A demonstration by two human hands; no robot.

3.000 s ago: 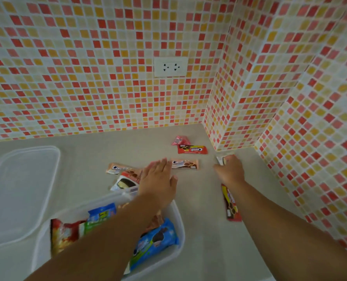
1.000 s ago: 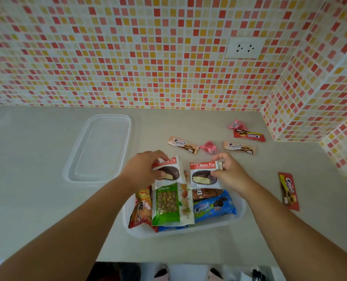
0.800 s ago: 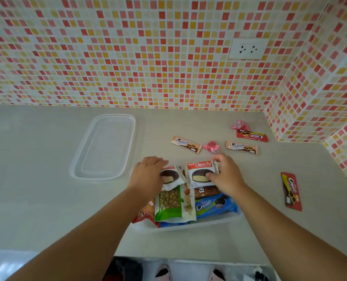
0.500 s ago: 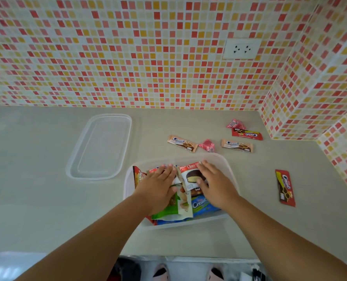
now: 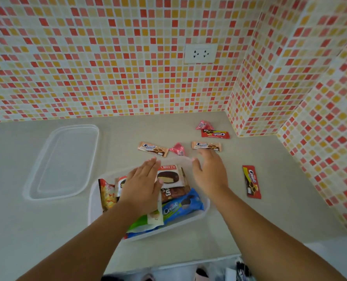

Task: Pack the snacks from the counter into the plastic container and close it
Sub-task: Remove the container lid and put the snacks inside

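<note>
both hands spread flat, palms down, forearms reaching forward. left hand (image 5: 142,183) over packets in the container (image 5: 201,214), fingers straight. right hand (image 5: 209,171) past its far rim, fingertips near a tan wafer bar (image 5: 206,146). lid (image 5: 65,161) on desk (image 5: 26,230), left. contact with packets: cannot tell.

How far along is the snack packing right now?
Partly done. Several packets, including a white Choco Pie packet, already lie in the clear plastic container. Both hands, left hand and right hand, are open and hold nothing. Six small snacks remain on the beige counter, and the clear lid lies aside.
</note>
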